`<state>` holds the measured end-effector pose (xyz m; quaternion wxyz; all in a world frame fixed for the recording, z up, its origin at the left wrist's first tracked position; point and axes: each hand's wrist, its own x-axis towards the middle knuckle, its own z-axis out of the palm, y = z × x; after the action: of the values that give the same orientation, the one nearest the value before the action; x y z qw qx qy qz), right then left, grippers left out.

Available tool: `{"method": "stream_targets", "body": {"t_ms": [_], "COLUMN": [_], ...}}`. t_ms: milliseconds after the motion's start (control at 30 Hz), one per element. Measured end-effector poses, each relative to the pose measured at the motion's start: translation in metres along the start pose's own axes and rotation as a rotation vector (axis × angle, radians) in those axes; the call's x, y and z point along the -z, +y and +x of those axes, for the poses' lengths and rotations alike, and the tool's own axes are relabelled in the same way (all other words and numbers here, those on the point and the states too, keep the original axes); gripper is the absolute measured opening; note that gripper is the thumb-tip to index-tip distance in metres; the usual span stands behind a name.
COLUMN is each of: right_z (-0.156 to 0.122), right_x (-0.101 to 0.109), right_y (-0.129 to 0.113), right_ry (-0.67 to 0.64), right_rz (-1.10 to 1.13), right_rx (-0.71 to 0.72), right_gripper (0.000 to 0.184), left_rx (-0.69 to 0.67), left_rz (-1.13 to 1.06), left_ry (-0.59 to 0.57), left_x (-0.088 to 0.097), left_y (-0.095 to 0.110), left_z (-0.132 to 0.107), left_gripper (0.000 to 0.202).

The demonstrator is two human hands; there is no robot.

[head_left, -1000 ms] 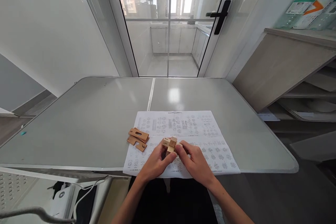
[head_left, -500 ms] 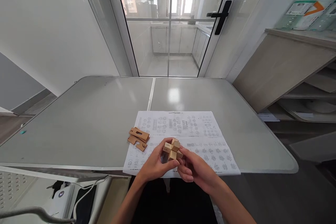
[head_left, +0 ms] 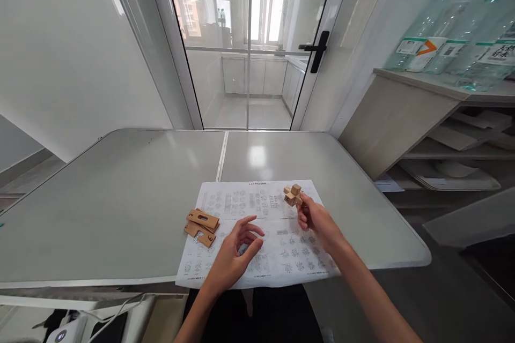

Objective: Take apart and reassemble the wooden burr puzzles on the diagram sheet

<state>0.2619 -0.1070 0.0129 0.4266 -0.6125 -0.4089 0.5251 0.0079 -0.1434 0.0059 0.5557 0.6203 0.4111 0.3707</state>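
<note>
Carried away from the left hand [head_left: 234, 255], the pale wooden block cluster [head_left: 293, 195] is pinched by the right hand [head_left: 317, 218] near the far right corner of the white printed paper sheet [head_left: 276, 225]. Released, the left hand curls loosely. Flat brown wooden plates [head_left: 203, 218] overlap the sheet's left edge; grey bench [head_left: 100, 214] extends both sides.

From where I sit, the pale-tan cross-shaped wooden block cluster [head_left: 293, 196] looks smooth and matt, as do the flat brown slotted wooden pieces [head_left: 196, 215]. I see a thin, matt white printed paper sheet [head_left: 277, 224], a glossy grey tabletop [head_left: 120, 209] and clear, shiny plastic bottles [head_left: 428, 52].
</note>
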Motion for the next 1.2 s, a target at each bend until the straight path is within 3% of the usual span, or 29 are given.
{"method": "stream_targets", "body": {"t_ms": [267, 500, 667, 833, 967, 1200], "right_z": [0.027, 0.026, 0.003, -0.021, -0.024, -0.022], "right_x": [0.028, 0.034, 0.033, 0.01, 0.002, 0.004], "right_y": [-0.004, 0.01, 0.016, 0.026, 0.037, 0.039], "right_ry": [0.326, 0.393, 0.351, 0.143, 0.0, 0.007], "right_rz": [-0.522, -0.783, -0.744, -0.594, -0.397, -0.255], "right_rx": [0.062, 0.099, 0.149, 0.298, 0.376, 0.331], "right_gripper": [0.051, 0.048, 0.05, 0.051, 0.048, 0.048], "left_rx": [0.016, 0.012, 0.018, 0.014, 0.006, 0.023], "left_rz": [0.093, 0.134, 0.154, 0.173, 0.171, 0.158], "left_ry": [-0.022, -0.009, -0.001, 0.005, 0.004, 0.029], "left_x": [0.001, 0.002, 0.001, 0.001, 0.001, 0.002], "left_y": [0.002, 0.001, 0.004, 0.007, 0.007, 0.004], "left_z": [-0.001, -0.001, 0.0, 0.0, 0.0, 0.0], "left_gripper": [0.038, 0.036, 0.036, 0.034, 0.034, 0.035]}}
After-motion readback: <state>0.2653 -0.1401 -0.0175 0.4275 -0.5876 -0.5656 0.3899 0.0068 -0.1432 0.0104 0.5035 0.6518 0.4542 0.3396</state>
